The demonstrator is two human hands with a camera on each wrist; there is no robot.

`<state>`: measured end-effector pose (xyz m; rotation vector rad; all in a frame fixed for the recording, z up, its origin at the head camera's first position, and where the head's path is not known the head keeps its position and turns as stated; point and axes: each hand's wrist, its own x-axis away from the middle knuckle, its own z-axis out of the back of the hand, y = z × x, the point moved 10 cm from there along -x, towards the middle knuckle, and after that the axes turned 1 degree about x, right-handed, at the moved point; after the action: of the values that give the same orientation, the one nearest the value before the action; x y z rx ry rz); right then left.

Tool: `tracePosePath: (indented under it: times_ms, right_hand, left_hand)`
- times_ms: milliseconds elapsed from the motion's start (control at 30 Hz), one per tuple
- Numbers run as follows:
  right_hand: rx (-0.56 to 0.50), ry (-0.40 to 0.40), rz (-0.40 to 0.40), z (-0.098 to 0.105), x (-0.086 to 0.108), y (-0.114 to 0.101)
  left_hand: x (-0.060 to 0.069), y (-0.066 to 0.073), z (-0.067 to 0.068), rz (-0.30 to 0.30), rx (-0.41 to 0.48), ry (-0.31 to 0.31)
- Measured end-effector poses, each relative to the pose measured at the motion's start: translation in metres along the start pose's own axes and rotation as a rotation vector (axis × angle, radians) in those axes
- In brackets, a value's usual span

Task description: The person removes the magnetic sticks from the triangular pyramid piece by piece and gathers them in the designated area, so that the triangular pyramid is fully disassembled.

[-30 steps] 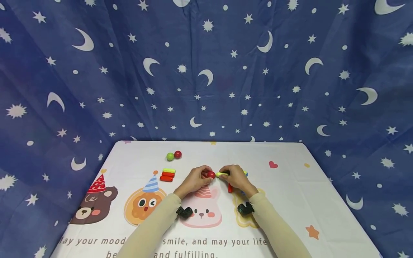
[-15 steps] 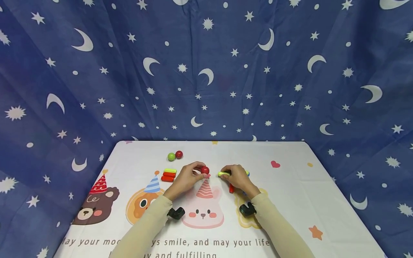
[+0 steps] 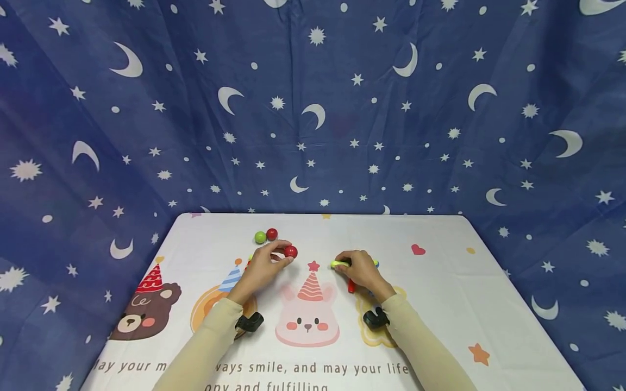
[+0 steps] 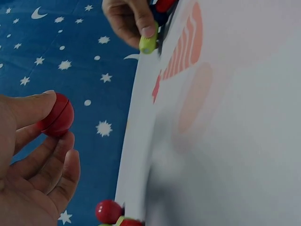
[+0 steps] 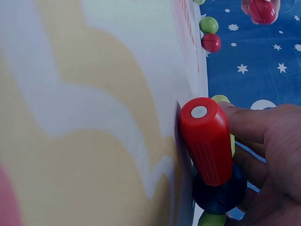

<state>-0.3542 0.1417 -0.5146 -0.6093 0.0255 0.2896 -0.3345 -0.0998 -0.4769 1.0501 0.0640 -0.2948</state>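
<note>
Between the thumb and fingers of my left hand (image 3: pixel 261 270) is a red ball (image 3: pixel 290 252), with a seam visible in the left wrist view, held above the table. My right hand (image 3: pixel 361 269) pinches a yellow-green rod (image 3: pixel 339 264) near the table's middle. In the right wrist view, a red rod (image 5: pixel 207 146) with a pale disc at its end touches a dark blue ball (image 5: pixel 218 190) beside that hand's fingers. Another green piece (image 5: pixel 212 220) shows at the ball's other side. My right hand partly hides this cluster.
A green ball (image 3: pixel 260 237) and another red ball (image 3: pixel 271 234) sit together on the printed white table cover (image 3: pixel 435 304), toward the back left. Several rods lie mostly hidden behind my left hand. A blue curtain (image 3: pixel 313 136) with moons and stars hangs behind.
My left hand has moved left and slightly back, carrying the red ball away from the yellow-green rod. The right hand stays nearly in place with the rod.
</note>
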Motion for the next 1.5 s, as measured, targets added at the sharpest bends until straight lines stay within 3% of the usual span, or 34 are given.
tracePosePath:
  times_ms: [567, 800, 1100, 1500]
  right_hand:
    - [-0.017, 0.003, -0.004, 0.000, 0.000, 0.003]
    - [-0.021, -0.003, -0.004, 0.002, 0.001, 0.001]
    - [-0.022, -0.006, -0.004, 0.002, 0.001, 0.001]
    - [-0.024, -0.004, -0.023, 0.001, 0.001, 0.003]
  left_hand:
    - [0.005, -0.018, 0.039, 0.065, 0.004, 0.093]
    - [0.005, -0.026, 0.058, 0.034, -0.014, 0.148]
    - [0.003, -0.052, 0.082, 0.084, -0.008, 0.220]
    - [-0.001, -0.087, 0.091, 0.168, -0.035, 0.229]
